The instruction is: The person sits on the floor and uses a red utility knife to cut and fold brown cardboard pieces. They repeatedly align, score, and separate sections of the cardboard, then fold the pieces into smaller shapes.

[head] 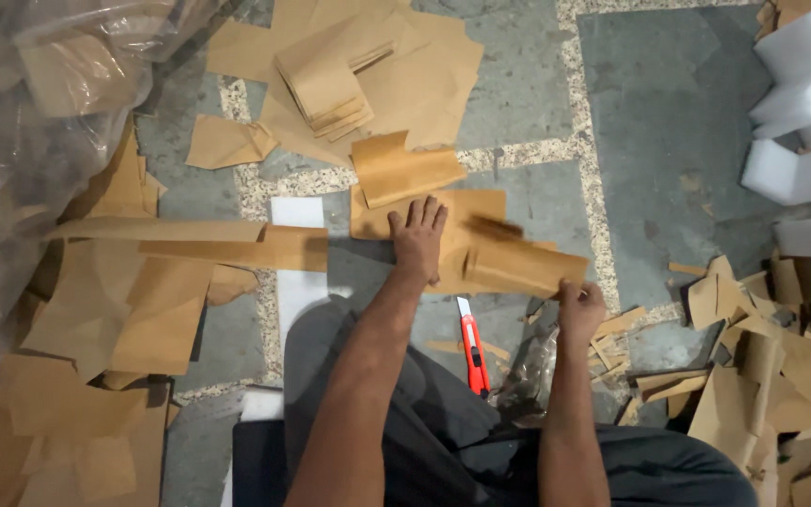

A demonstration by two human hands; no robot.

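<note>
the cardboard strip (523, 266) in the right hand (579, 310) is motion-blurred — white foam blocks (800, 103) cut off at the right edge

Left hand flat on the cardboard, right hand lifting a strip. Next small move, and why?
Probably lay the cardboard strip that the right hand grips down onto the flat brown piece pinned by the left hand. The strip is blurred, raised and tilted above that piece, and the red utility knife lies untouched between the arms.
</note>
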